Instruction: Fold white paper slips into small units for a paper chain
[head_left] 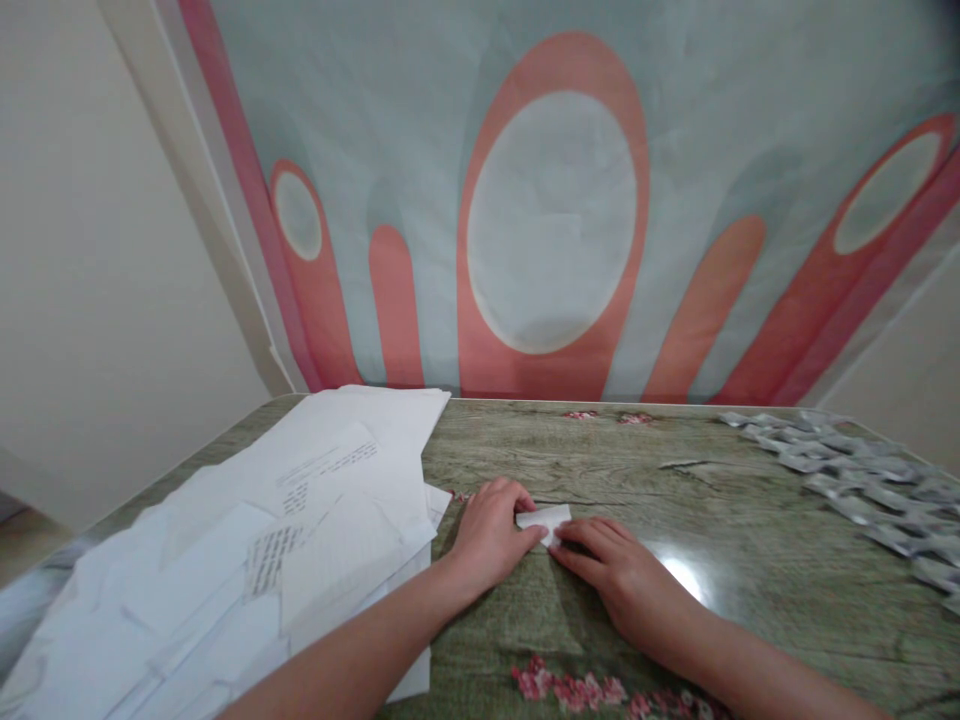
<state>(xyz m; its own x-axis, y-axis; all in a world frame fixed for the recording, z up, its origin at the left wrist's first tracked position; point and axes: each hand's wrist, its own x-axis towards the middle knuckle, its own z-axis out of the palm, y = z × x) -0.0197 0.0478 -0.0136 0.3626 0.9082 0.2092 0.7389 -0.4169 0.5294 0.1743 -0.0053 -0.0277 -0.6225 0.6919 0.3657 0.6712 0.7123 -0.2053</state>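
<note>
A small piece of white folded paper (545, 517) lies at the middle of the table between my two hands. My left hand (495, 530) grips its left end, the thumb along the near edge and the fingers curled at the far side. From the right, my right hand (611, 565) pinches the paper's other end between thumb and fingers. Both hands rest low, at the tabletop. The fingertips hide parts of the paper's ends, so its exact fold cannot be made out.
A wide pile of loose white sheets (360, 570), some printed, covers the table's left side. Rows of folded grey-white paper pieces (862, 470) lie at the right. The wood-patterned tabletop (525, 450) with pink flower prints meets a coloured backdrop (420, 100) behind.
</note>
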